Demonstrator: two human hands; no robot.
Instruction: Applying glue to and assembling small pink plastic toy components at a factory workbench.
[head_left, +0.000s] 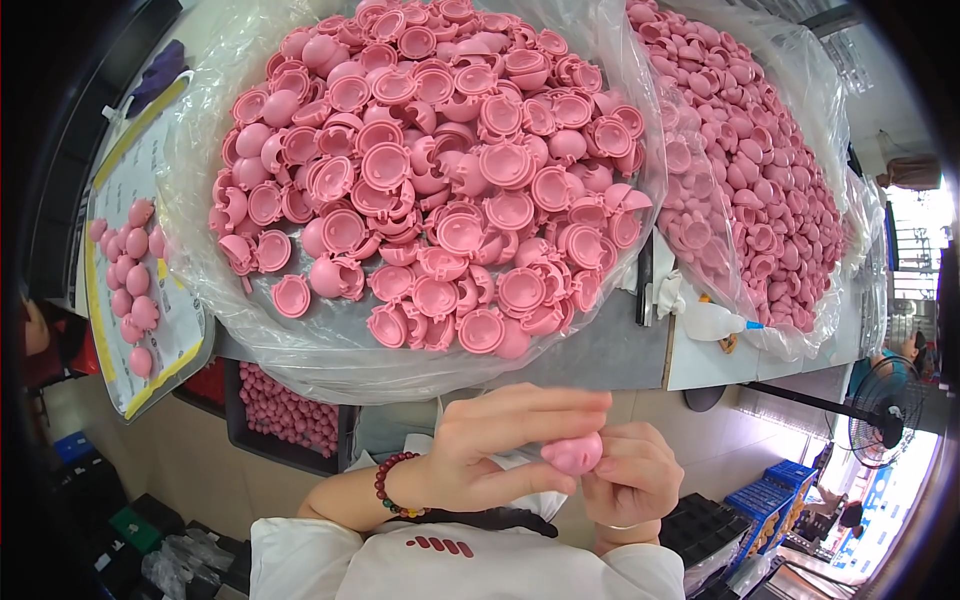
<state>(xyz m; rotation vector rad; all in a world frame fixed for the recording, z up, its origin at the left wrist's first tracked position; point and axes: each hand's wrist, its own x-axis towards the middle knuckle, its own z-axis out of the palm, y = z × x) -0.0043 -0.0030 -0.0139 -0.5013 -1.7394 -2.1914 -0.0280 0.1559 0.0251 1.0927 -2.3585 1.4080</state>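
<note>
A small pink plastic ball [572, 456], closed into a round shape with small bumps and a slot on it, is held between my hands in front of my chest. My left hand [490, 445], with a dark red bead bracelet at the wrist, closes round it from the left: long fingers over the top, thumb below. The fingertips are slightly blurred. My right hand [634, 478] pinches the ball's right side with curled fingers. Just beyond my hands, a heap of pink ball halves [430, 180] lies in a clear plastic bag [370, 372] on the grey table.
A second bag of pink shells [760, 190] lies at the right, with a white bottle [712, 322] beside it. Left stands a yellow-edged tray [152, 392] with several closed balls. Below the table edge is a dark crate [346, 432] of pink pieces. A fan [886, 412] stands far right.
</note>
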